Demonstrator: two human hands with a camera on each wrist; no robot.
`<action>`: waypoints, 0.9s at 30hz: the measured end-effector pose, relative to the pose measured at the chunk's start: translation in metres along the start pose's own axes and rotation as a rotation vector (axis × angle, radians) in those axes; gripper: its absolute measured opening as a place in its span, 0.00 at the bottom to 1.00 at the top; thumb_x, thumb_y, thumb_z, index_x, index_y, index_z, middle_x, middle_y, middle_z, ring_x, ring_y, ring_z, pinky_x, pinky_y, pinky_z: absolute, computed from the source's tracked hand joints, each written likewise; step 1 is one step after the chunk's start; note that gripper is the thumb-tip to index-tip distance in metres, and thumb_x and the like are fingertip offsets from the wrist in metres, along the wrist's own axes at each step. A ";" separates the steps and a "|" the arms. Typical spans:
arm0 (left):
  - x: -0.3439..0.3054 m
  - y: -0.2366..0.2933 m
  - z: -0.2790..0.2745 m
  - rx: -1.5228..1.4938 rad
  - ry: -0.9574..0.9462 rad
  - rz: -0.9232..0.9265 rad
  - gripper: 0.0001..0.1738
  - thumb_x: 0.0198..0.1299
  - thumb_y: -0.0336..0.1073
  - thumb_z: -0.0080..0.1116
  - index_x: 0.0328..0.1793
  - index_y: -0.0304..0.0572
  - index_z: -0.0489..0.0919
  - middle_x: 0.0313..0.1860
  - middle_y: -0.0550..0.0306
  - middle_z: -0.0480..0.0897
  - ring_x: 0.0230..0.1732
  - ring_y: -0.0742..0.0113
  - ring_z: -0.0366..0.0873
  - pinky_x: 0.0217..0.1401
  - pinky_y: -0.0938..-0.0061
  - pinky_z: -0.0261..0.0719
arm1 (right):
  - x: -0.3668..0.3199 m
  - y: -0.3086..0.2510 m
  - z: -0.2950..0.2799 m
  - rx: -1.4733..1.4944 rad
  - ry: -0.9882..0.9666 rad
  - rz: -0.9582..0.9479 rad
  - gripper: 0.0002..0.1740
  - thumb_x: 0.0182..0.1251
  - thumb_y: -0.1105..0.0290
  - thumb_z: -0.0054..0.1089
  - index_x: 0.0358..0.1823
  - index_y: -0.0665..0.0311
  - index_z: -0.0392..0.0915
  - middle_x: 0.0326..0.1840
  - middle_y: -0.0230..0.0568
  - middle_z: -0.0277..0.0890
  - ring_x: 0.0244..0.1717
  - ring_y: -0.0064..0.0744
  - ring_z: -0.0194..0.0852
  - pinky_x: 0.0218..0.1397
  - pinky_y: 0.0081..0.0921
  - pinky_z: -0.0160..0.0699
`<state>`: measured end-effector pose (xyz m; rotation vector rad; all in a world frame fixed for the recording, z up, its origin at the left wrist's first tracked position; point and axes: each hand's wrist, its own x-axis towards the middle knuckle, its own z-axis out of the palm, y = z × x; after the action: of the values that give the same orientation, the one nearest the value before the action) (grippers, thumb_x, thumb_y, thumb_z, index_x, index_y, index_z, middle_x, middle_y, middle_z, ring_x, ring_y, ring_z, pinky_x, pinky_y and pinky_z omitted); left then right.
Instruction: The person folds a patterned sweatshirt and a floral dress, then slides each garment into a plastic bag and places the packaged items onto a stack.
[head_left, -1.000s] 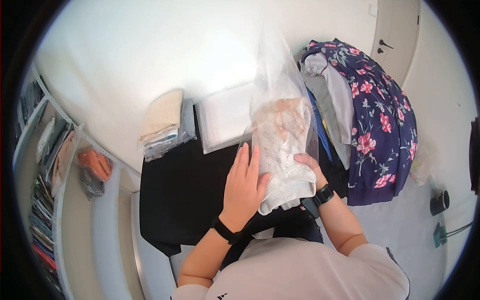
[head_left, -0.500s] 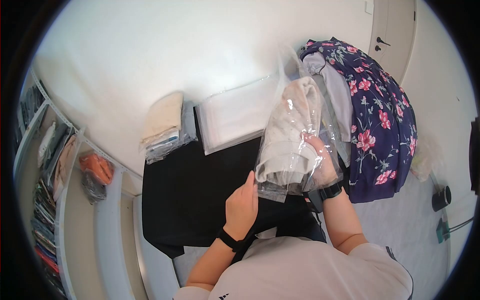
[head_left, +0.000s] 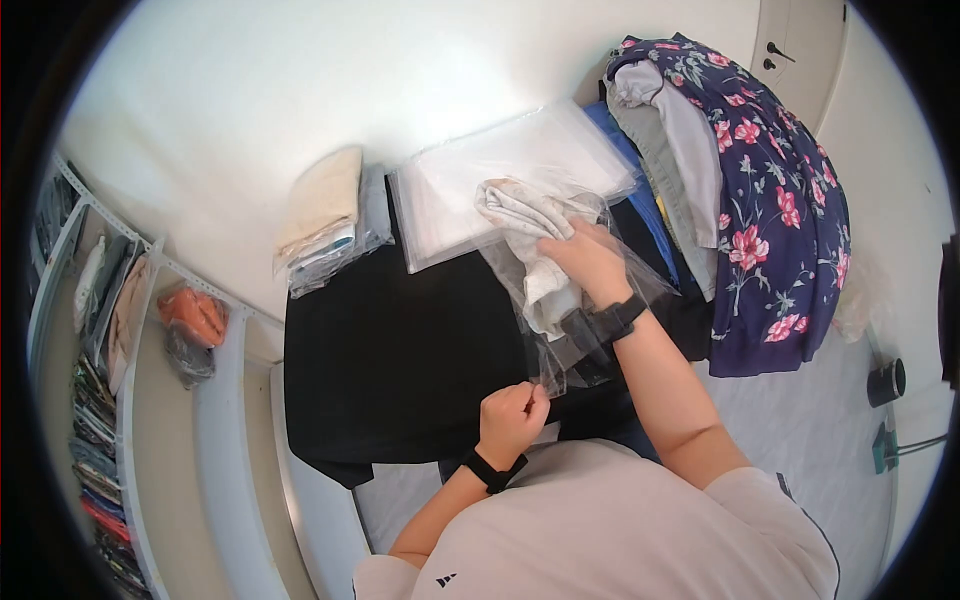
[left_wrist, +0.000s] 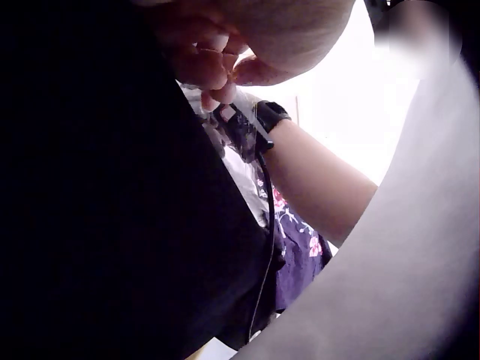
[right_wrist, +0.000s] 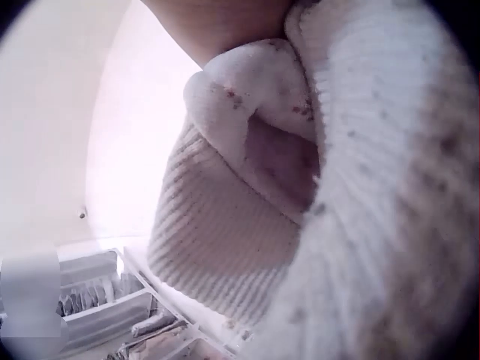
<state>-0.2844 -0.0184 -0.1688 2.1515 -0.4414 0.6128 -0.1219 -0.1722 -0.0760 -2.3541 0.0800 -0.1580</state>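
The right hand (head_left: 588,262) grips a folded light knit garment (head_left: 527,215), whose ribbed fabric (right_wrist: 217,225) fills much of the right wrist view. Around the garment and the right wrist lies a clear plastic bag (head_left: 512,275). Curled fingers of the left hand (head_left: 512,418) pinch the bag's near edge, close to the front of the black-covered table (head_left: 400,370). In the left wrist view, the left hand's fingertips (left_wrist: 217,71) meet on the clear plastic. The garment is partly hidden by the right hand.
Flat clear bags (head_left: 450,190) lie at the back of the table, beside folded bagged clothes (head_left: 325,215). On the right hangs a floral dark garment (head_left: 770,220) next to grey ones. Shelves (head_left: 130,400) with packed clothes stand at the left.
The right hand has tilted the garment and moved it back and left, its wrist now by the bag's opening. The left hand has moved nearer the body and curled onto the bag's edge.
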 end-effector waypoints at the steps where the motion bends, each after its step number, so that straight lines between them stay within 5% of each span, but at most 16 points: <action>1: 0.002 0.001 -0.001 -0.009 -0.004 0.037 0.07 0.55 0.27 0.58 0.27 0.37 0.71 0.15 0.54 0.70 0.14 0.60 0.69 0.19 0.69 0.68 | 0.003 -0.003 0.000 0.016 -0.063 0.048 0.35 0.46 0.46 0.58 0.53 0.62 0.77 0.54 0.60 0.74 0.57 0.53 0.71 0.61 0.36 0.69; 2: 0.002 0.004 -0.002 -0.007 -0.005 0.037 0.07 0.55 0.27 0.58 0.27 0.37 0.71 0.15 0.54 0.70 0.14 0.60 0.69 0.19 0.69 0.68 | 0.002 -0.005 0.001 0.017 -0.064 0.047 0.35 0.46 0.46 0.58 0.53 0.62 0.77 0.54 0.60 0.74 0.57 0.53 0.71 0.61 0.36 0.69; 4: 0.000 0.015 -0.003 -0.265 0.079 -0.348 0.12 0.57 0.24 0.57 0.45 0.35 0.69 0.20 0.59 0.71 0.16 0.70 0.68 0.21 0.75 0.69 | -0.004 -0.013 0.002 -0.042 0.036 0.020 0.35 0.45 0.47 0.59 0.54 0.62 0.76 0.54 0.61 0.72 0.58 0.52 0.71 0.62 0.36 0.69; 5: -0.002 0.012 -0.003 -0.265 0.077 -0.350 0.12 0.57 0.24 0.57 0.45 0.35 0.69 0.20 0.59 0.71 0.16 0.70 0.68 0.21 0.75 0.69 | -0.003 -0.014 0.002 -0.041 0.034 0.023 0.35 0.45 0.47 0.59 0.54 0.62 0.76 0.54 0.61 0.72 0.58 0.52 0.71 0.62 0.36 0.69; 7: -0.003 0.006 -0.003 -0.258 0.084 -0.305 0.27 0.58 0.21 0.54 0.63 0.33 0.60 0.24 0.60 0.70 0.21 0.75 0.68 0.26 0.79 0.70 | 0.000 -0.016 0.002 -0.146 -0.033 -0.009 0.32 0.49 0.47 0.59 0.46 0.69 0.78 0.55 0.53 0.75 0.61 0.50 0.67 0.62 0.33 0.68; 13: 0.001 -0.001 -0.005 -0.251 0.068 -0.378 0.35 0.58 0.21 0.51 0.72 0.32 0.53 0.23 0.58 0.71 0.24 0.72 0.70 0.33 0.79 0.73 | -0.007 -0.023 0.007 -0.168 -0.035 -0.185 0.31 0.50 0.48 0.59 0.46 0.69 0.79 0.53 0.50 0.76 0.59 0.47 0.70 0.62 0.32 0.68; 20: 0.001 -0.003 -0.004 -0.199 0.032 -0.381 0.38 0.58 0.23 0.53 0.73 0.31 0.51 0.25 0.57 0.70 0.24 0.70 0.70 0.34 0.78 0.74 | 0.009 -0.023 0.014 -0.146 -0.065 -0.139 0.38 0.49 0.44 0.59 0.54 0.68 0.77 0.57 0.53 0.75 0.60 0.48 0.70 0.64 0.32 0.67; 23: 0.001 0.002 0.000 -0.267 0.194 -0.303 0.41 0.57 0.22 0.54 0.74 0.31 0.47 0.29 0.58 0.70 0.26 0.73 0.69 0.34 0.80 0.73 | 0.007 -0.030 0.005 -0.124 -0.138 -0.106 0.42 0.49 0.38 0.59 0.55 0.69 0.76 0.62 0.56 0.71 0.63 0.51 0.67 0.66 0.34 0.64; 26: -0.005 0.009 -0.008 -0.369 0.245 -0.391 0.43 0.57 0.21 0.55 0.75 0.31 0.45 0.31 0.59 0.69 0.28 0.75 0.67 0.33 0.82 0.71 | 0.006 -0.028 0.002 -0.047 -0.207 -0.007 0.40 0.56 0.35 0.53 0.55 0.66 0.77 0.65 0.59 0.67 0.65 0.56 0.65 0.69 0.39 0.61; 27: -0.008 0.008 -0.011 -0.346 0.234 -0.402 0.43 0.57 0.21 0.55 0.75 0.31 0.45 0.30 0.60 0.68 0.28 0.76 0.66 0.32 0.83 0.70 | 0.011 -0.015 0.014 -0.152 -0.072 -0.087 0.37 0.60 0.38 0.50 0.55 0.63 0.78 0.64 0.62 0.67 0.67 0.56 0.61 0.70 0.42 0.58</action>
<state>-0.2982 -0.0138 -0.1625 1.7441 0.0182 0.5074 -0.1090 -0.1526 -0.0742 -2.5139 -0.0471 -0.1120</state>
